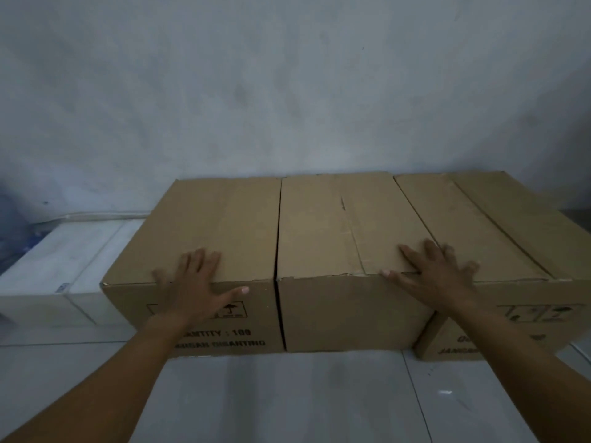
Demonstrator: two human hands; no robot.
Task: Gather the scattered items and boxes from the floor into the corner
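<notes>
Three boxes [486, 225]: side by side, against wall [287, 91].
Our left hand [195, 282]: spread, left box's [208, 219] front edge.
Our right hand [438, 273]: spread, middle box's [319, 225] corner.
Floor [287, 394]: pale tiles, lower frame.

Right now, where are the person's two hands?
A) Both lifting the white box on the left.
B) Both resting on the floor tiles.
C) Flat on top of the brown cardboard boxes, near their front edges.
C: the left hand lies flat on the left box's front top edge, and the right hand spreads over the seam between the middle box and the right box.
</notes>
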